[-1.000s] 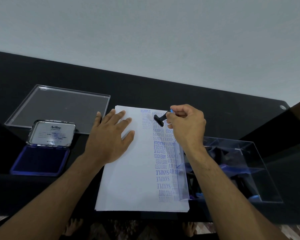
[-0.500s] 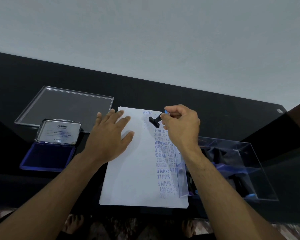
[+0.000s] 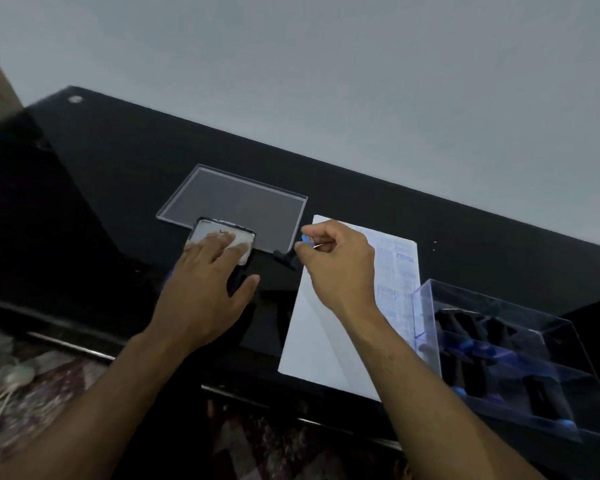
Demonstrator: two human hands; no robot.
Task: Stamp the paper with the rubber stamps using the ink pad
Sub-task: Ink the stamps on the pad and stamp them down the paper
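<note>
The right hand pinches a small black rubber stamp by its blue-topped handle, holding it in the air between the paper and the ink pad. The stamp appears light and rigid, with a soft rubber face. The narrow handle is the correct place to hold it, since fingers near the face would likely pick up ink. The left hand lies flat with straight fingers on the ink pad, covering the open lid and most of the tray — it probably steadies the light case against sliding on the glossy black table. The paper is thin and loose on the table, with blue impressions down its right side; nothing holds it at present, so it may shift under a stamp. A clear plastic lid lies flat just behind the ink pad. A clear plastic box of further stamps stands at the right, over the paper's edge. The left hand's fingers lie across the stamp's path to the pad and may need to spread or shift.
</note>
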